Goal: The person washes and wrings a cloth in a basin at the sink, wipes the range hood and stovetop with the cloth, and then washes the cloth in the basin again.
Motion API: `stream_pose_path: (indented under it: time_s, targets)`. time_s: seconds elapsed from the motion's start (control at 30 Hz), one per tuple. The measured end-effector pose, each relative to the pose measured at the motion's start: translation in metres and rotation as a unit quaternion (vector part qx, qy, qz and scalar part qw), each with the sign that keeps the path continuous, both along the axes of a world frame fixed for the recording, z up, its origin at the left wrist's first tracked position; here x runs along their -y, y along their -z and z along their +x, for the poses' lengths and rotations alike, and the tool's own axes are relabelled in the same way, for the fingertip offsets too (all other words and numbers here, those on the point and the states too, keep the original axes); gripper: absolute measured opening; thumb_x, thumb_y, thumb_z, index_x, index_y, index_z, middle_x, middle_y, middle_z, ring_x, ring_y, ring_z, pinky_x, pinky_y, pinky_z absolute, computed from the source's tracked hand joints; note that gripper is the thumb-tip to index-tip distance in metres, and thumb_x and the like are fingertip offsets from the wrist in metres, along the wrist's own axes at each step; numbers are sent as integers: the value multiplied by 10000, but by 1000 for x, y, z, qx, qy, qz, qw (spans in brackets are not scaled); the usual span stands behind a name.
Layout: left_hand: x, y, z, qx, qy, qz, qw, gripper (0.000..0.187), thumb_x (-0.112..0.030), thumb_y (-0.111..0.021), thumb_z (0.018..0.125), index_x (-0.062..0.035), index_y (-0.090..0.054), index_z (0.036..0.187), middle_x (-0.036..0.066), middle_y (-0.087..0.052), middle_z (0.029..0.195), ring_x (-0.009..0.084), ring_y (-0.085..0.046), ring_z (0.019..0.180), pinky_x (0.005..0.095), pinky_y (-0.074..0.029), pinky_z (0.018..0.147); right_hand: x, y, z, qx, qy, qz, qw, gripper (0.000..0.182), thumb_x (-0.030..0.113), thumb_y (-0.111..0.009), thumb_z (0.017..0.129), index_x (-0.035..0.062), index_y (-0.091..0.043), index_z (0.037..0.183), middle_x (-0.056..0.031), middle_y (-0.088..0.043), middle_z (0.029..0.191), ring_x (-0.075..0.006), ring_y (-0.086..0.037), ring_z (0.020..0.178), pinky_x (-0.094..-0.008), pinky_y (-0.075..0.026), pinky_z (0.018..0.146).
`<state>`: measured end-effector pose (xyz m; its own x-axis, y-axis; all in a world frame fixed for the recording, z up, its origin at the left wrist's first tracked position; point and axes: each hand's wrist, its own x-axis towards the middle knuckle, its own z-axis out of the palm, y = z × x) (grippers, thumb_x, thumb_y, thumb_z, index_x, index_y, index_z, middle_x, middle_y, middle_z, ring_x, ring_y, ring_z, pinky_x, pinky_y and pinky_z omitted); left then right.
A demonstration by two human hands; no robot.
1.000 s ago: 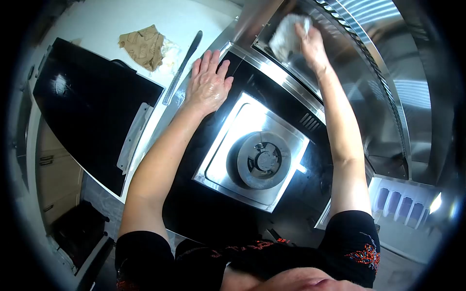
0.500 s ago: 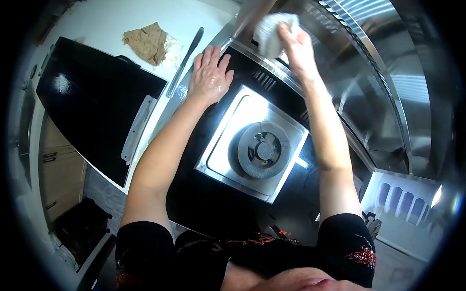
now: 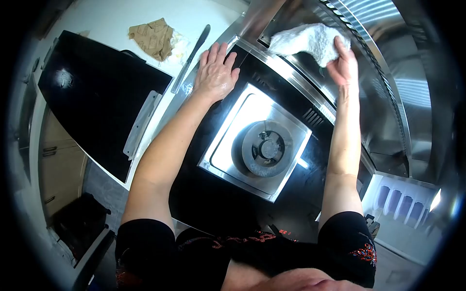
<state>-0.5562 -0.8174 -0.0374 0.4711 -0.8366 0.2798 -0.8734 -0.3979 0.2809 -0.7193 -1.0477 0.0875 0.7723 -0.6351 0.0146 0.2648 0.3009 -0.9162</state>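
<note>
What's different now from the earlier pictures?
The right hand moved left, then swung back to the right, taking the white cloth with it. The cloth looks more spread out now. Nothing was let go or newly picked up. The left hand stayed at the edge of the black stovetop, and the round burner stayed put.

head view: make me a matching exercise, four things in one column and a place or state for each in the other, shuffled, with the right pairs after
Things:
1. white cloth
2. left hand
3. brown crumpled piece
4. round metal part

Places and states:
A. on the white surface
B. on the square metal plate
C. held by the right hand
D. palm down, holding nothing

Pairs: 1-C, 2-D, 3-A, 4-B
</note>
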Motion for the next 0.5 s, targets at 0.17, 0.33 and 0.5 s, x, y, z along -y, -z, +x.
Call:
stream_pose_path:
  time_s: [0.17,0.33,0.5]
  targets:
    - [4,6,0,6,-4,2,1000,440,-307,-417,839,-72,-438,1211,144,-292,1333,279,-209,1265,394,-128,1042,32,69,59,-396,-43,-295,868,416,326,-550,824,-10,-501,1065,-76,-571,903,-137,-528,800,-271,-431,688]
    - [5,9,-1,21,-21,7,1000,437,-314,-415,839,-98,-437,1218,122,-294,1338,262,-216,1265,380,-130,1042,-28,57,85,-383,-178,-382,822,525,409,-483,834,-76,-529,1029,-182,-574,980,-233,-528,918,-305,-373,842]
    - [6,16,4,37,-17,2,999,439,-324,-412,842,-110,-435,1224,112,-286,1347,248,-203,1272,374,-124,1044,-28,52,62,-437,-143,-454,763,538,418,-459,836,-91,-521,999,-206,-586,924,-253,-542,893,-329,-387,811]
